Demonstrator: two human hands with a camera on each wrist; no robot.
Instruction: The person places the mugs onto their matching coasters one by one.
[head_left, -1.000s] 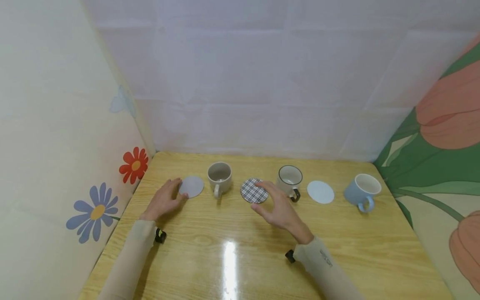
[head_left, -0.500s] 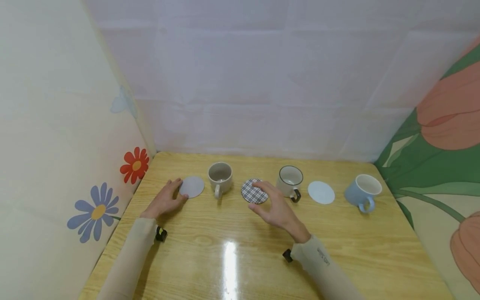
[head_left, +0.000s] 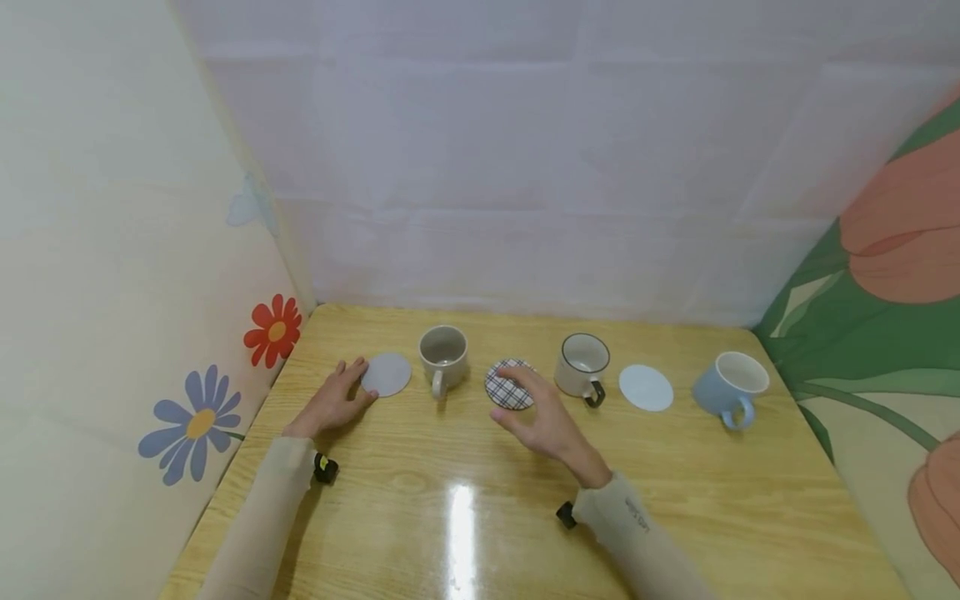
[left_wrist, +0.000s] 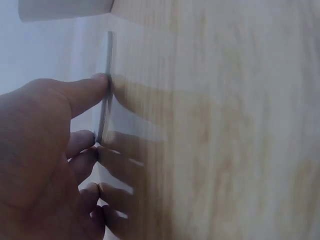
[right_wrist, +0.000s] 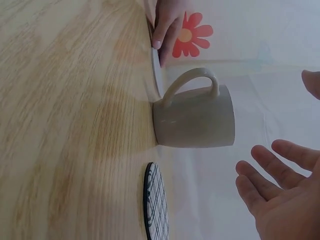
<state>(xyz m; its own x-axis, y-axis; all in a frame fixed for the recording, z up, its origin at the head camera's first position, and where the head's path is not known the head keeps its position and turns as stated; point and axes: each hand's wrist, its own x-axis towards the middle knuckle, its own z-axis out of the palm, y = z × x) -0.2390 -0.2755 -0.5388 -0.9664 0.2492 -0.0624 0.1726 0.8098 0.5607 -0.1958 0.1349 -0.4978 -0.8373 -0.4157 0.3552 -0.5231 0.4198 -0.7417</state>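
Note:
In the head view, my left hand [head_left: 335, 402] touches the left side of a pale grey round coaster [head_left: 388, 375] lying on the table. The thumb and index fingertips sit at its rim; the other fingertips rest beside it. My right hand [head_left: 546, 421] hovers over a black-and-white plaid coaster [head_left: 504, 392], fingers and thumb spread apart, holding nothing. Between these coasters stands a grey-beige mug [head_left: 444, 357], its handle towards me. The right wrist view shows this mug [right_wrist: 197, 120] and the plaid coaster [right_wrist: 157, 205] below the raised right hand [right_wrist: 287, 192].
Right of the plaid coaster stands a white mug [head_left: 576, 375] with a dark rim and handle. Farther right are a pale blue-white coaster [head_left: 647, 388] and a light blue mug [head_left: 722, 398]. White cloth [head_left: 525, 167] backs the wooden table [head_left: 390, 517], with flower-printed panels at both sides.
My right hand has drifted slightly left over the plaid coaster. The left hand stays at the grey coaster. The whole head view has shifted a little.

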